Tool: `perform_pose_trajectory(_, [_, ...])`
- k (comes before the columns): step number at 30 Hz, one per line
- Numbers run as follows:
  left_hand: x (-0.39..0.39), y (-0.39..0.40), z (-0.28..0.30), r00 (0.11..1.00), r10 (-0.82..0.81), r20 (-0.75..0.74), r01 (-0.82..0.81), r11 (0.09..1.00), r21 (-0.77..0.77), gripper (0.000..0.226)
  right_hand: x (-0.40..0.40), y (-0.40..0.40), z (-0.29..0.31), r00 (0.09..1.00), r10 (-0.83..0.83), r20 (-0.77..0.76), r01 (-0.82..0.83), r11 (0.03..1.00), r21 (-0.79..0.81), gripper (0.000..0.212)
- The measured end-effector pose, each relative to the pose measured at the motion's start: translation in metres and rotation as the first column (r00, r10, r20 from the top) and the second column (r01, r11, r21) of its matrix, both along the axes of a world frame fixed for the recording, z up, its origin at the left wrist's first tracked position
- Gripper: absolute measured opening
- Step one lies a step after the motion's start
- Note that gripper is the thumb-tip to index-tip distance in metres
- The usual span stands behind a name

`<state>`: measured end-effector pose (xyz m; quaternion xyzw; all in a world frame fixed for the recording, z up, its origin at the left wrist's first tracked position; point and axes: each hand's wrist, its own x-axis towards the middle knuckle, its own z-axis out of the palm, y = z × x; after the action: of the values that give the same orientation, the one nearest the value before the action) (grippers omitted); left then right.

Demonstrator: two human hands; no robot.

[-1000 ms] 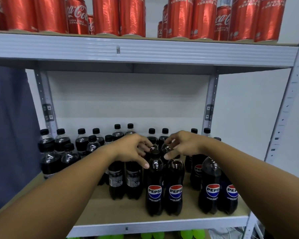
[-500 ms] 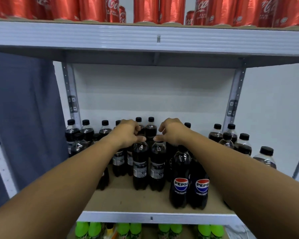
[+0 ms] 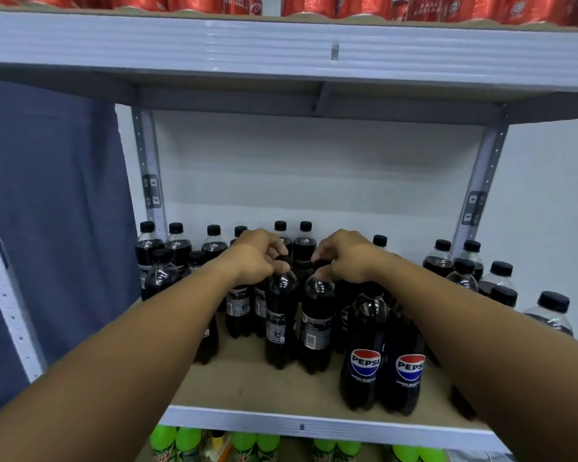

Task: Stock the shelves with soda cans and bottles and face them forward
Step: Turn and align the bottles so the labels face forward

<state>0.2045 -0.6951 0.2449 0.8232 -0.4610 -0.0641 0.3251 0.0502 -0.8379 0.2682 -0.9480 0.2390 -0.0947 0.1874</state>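
Observation:
Two dark Pepsi bottles stand side by side on the middle shelf (image 3: 247,388), their labels turned away so only the small print shows. My left hand (image 3: 257,258) grips the cap of the left bottle (image 3: 280,315). My right hand (image 3: 344,258) grips the cap of the right bottle (image 3: 316,325). To the right, two Pepsi bottles (image 3: 364,361) at the shelf's front show their logos forward. Several more black-capped bottles (image 3: 177,241) stand behind and on both sides.
Red Coca-Cola cans (image 3: 424,8) line the upper shelf. Green-topped bottles (image 3: 177,441) fill the shelf below. A blue curtain (image 3: 47,228) hangs at the left. The metal shelf edge (image 3: 314,425) runs across the front, with bare board in front of the held bottles.
The two bottles under my hands went from logos forward to backs showing and now stand further back and left of the front pair. The view shifted right and down.

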Motion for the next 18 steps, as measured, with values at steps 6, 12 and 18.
perform_pose_trajectory(6, [0.003, 0.002, -0.005, 1.000, 0.006, -0.011, -0.006, 1.000, -0.015, 0.044, 0.004, 0.005, 0.001, 0.999, -0.018, -0.030, 0.017, 0.999, -0.040, 0.054])
perform_pose_trajectory(12, [0.001, -0.002, -0.007, 1.000, 0.011, -0.004, -0.011, 0.999, -0.040, 0.033, 0.010, 0.009, -0.003, 0.996, -0.073, -0.041, 0.069, 0.993, -0.091, 0.043])
perform_pose_trajectory(18, [0.009, 0.005, -0.002, 0.996, -0.057, -0.072, 0.060, 0.998, 0.030, 0.046, 0.007, 0.007, 0.004, 0.995, -0.061, -0.078, 0.062, 0.998, 0.011, 0.038])
